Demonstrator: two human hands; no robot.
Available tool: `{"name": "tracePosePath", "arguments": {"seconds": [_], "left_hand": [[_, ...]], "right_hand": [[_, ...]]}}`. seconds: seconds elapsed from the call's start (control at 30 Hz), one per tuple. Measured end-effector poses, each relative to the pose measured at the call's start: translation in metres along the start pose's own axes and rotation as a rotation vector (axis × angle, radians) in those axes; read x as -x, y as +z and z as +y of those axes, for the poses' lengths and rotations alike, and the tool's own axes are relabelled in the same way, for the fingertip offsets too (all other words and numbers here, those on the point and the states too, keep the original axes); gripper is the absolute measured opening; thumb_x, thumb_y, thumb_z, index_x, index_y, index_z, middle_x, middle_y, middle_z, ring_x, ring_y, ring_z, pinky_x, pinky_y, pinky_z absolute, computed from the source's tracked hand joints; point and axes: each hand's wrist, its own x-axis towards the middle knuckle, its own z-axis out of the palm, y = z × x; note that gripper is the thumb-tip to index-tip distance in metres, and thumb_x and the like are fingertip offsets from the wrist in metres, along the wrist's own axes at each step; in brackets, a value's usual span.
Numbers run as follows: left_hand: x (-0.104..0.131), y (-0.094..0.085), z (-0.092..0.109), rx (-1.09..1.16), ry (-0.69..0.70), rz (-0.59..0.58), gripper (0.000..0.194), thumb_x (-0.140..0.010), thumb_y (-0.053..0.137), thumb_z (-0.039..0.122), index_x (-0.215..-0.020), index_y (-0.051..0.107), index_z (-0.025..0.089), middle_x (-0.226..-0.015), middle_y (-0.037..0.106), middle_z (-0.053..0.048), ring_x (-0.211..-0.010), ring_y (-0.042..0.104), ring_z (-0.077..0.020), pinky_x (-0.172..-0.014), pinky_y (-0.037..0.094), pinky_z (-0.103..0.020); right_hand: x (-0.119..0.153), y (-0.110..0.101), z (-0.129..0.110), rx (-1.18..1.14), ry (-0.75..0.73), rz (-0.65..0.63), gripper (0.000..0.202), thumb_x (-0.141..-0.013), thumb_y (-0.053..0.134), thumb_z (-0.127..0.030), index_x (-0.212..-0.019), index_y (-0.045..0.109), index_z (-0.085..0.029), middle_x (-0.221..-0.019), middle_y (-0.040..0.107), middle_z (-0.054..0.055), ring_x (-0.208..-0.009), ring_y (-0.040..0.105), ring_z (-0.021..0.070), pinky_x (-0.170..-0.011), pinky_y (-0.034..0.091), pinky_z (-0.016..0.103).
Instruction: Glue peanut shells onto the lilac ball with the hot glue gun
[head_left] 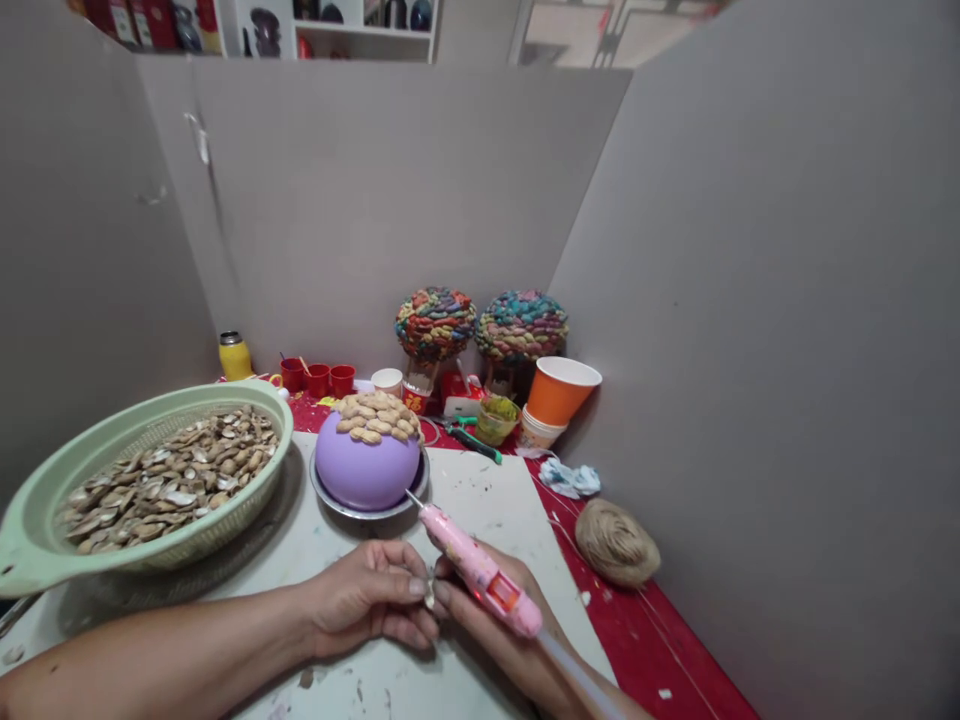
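My left hand (pixel 386 597) pinches a small pale shell piece (pixel 430 597) between thumb and fingers, low in the centre. The fingertips of my right hand (pixel 499 605) meet the same piece from the right. A pink glue gun (pixel 480 570) rests in my right hand, its metal tip pointing up and left toward a purple balloon (pixel 364 468). The balloon sits in a shallow metal dish (pixel 375 514), and peanut shells (pixel 375 415) cover its top. At the left stands a green basket (pixel 281 440) of loose shell pieces.
Behind the balloon are red cups (pixel 318 380), a white cup (pixel 387 381), green-handled pliers (pixel 476 443) and two colourful shell-covered balls (pixel 436 325). An orange paper cup (pixel 562 390), a crumpled cloth (pixel 570 478) and a twine ball (pixel 617 542) lie rightward. Grey partitions (pixel 375 200) enclose the table.
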Motion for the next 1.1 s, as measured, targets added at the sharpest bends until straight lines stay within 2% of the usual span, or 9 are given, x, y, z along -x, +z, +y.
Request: {"name": "tracePosePath", "arguments": {"seconds": [0.17,0.33,0.5,0.77,0.9,1.1], "left_hand": [[0.000,0.003,0.005,-0.002,-0.024,0.021,0.022,-0.075,0.079,0.028,-0.079,0.067,0.009,-0.076,0.072,-0.009,-0.064,0.071,-0.0155,-0.065,0.058,-0.026],[0.000,0.001,0.005,-0.011,-0.010,0.003,0.019,-0.071,0.082,0.021,-0.080,0.070,0.010,-0.077,0.073,-0.010,-0.071,0.071,-0.0153,-0.071,0.058,-0.025],[-0.001,0.000,0.004,0.005,-0.002,0.013,0.018,-0.069,0.083,0.018,-0.080,0.070,0.011,-0.076,0.072,-0.007,-0.069,0.069,-0.0135,-0.071,0.057,-0.025],[-0.001,0.001,0.005,-0.011,-0.015,-0.003,0.017,-0.071,0.081,0.016,-0.078,0.067,0.012,-0.075,0.070,-0.006,-0.068,0.067,-0.0127,-0.072,0.054,-0.027],[0.001,0.002,0.006,-0.023,-0.022,0.002,0.017,-0.071,0.081,0.016,-0.078,0.067,0.011,-0.074,0.069,-0.005,-0.068,0.066,-0.0115,-0.073,0.054,-0.025],[0.000,0.004,0.006,-0.016,-0.033,0.029,0.020,-0.069,0.082,0.016,-0.079,0.067,0.011,-0.074,0.070,-0.006,-0.067,0.068,-0.0121,-0.072,0.056,-0.025]], "right_hand": [[0.001,0.001,-0.004,-0.097,0.018,0.032,0.018,-0.078,0.069,-0.032,-0.086,0.063,-0.017,-0.074,0.064,0.001,-0.064,0.059,0.0146,-0.059,0.049,0.023],[0.001,0.001,-0.010,-0.071,0.014,0.114,0.016,-0.074,0.070,-0.030,-0.079,0.063,-0.017,-0.070,0.064,0.001,-0.061,0.058,0.0152,-0.057,0.050,0.025],[-0.002,0.000,-0.013,-0.058,0.025,0.118,0.015,-0.072,0.069,-0.030,-0.077,0.062,-0.017,-0.069,0.062,0.001,-0.060,0.056,0.0142,-0.055,0.048,0.023],[-0.002,0.002,0.002,0.029,-0.078,0.091,0.012,-0.077,0.064,-0.026,-0.076,0.056,-0.019,-0.066,0.054,-0.003,-0.057,0.049,0.0114,-0.053,0.043,0.021],[-0.001,0.001,0.002,0.067,-0.117,0.093,0.009,-0.077,0.063,-0.024,-0.075,0.056,-0.018,-0.068,0.055,-0.003,-0.059,0.050,0.0114,-0.056,0.043,0.022],[-0.001,0.000,0.000,0.109,-0.180,0.087,0.013,-0.080,0.064,-0.028,-0.075,0.056,-0.018,-0.068,0.055,-0.002,-0.058,0.050,0.0123,-0.054,0.043,0.023]]}}
